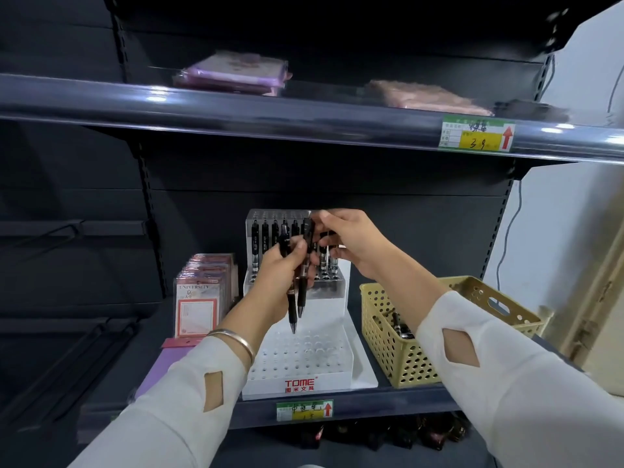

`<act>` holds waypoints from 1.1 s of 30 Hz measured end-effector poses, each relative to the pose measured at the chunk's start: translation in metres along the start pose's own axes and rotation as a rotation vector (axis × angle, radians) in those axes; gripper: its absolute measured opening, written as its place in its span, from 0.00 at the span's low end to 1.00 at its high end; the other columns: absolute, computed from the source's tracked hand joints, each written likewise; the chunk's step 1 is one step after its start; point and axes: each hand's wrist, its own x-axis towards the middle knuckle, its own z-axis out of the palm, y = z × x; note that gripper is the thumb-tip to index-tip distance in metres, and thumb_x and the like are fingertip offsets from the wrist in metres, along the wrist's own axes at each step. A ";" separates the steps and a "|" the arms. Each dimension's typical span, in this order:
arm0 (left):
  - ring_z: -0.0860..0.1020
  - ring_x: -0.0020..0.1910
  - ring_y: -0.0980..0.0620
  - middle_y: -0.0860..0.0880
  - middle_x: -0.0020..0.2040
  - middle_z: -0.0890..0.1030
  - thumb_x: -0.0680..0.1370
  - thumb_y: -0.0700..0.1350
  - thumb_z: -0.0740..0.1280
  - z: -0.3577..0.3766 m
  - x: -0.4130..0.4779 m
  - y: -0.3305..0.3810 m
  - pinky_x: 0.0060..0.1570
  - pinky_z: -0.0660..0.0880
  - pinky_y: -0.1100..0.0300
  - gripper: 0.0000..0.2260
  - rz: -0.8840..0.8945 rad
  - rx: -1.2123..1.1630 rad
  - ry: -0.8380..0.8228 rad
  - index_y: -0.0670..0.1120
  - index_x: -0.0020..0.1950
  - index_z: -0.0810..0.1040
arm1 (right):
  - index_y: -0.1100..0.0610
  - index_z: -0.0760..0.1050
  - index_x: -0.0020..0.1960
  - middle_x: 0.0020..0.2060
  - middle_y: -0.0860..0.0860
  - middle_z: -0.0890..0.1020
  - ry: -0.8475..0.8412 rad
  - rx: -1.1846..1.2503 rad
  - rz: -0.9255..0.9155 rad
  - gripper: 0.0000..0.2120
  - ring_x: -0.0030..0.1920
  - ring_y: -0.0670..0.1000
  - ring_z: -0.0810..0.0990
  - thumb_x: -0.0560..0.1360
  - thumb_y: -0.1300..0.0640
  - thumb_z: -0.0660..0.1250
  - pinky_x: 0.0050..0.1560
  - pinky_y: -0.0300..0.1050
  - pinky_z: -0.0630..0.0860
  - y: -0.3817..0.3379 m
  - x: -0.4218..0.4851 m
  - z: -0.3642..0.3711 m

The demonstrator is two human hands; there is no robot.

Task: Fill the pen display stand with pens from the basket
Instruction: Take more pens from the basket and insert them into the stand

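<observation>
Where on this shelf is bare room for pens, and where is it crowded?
Bare: the stand's front tier, empty holes between the TOME label and the rear tier. Crowded: the rear tier, with pens, left hand and right hand before it. Cards flank the stand left, the basket right.

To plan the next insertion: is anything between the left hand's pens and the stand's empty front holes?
Nothing visible: the pens in the left hand hang tip-down above the open front holes.

White tiered plastic pen display stand (297, 363) on the shelf (388, 399), black pens (265, 238) upright in its back tier; beige perforated plastic basket (388, 336) just right, pens inside.
</observation>
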 end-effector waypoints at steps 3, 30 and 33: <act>0.71 0.27 0.53 0.49 0.32 0.77 0.81 0.44 0.59 0.001 0.000 -0.002 0.29 0.70 0.61 0.04 0.015 0.030 -0.040 0.45 0.49 0.72 | 0.56 0.80 0.50 0.36 0.50 0.77 -0.043 -0.006 -0.054 0.09 0.33 0.44 0.71 0.80 0.58 0.60 0.30 0.36 0.68 -0.004 -0.002 0.002; 0.63 0.25 0.57 0.50 0.34 0.65 0.78 0.54 0.62 -0.005 0.023 -0.010 0.23 0.62 0.65 0.22 0.011 0.407 0.114 0.45 0.67 0.61 | 0.56 0.77 0.51 0.45 0.53 0.81 0.296 -0.504 -0.246 0.06 0.45 0.51 0.78 0.76 0.57 0.66 0.44 0.42 0.73 0.016 0.031 -0.017; 0.63 0.29 0.55 0.49 0.38 0.64 0.81 0.54 0.56 -0.004 0.025 -0.011 0.26 0.63 0.63 0.08 0.023 0.331 0.076 0.49 0.50 0.64 | 0.55 0.80 0.49 0.51 0.53 0.80 0.316 -0.656 -0.245 0.06 0.55 0.55 0.76 0.75 0.55 0.66 0.51 0.47 0.74 0.017 0.042 -0.014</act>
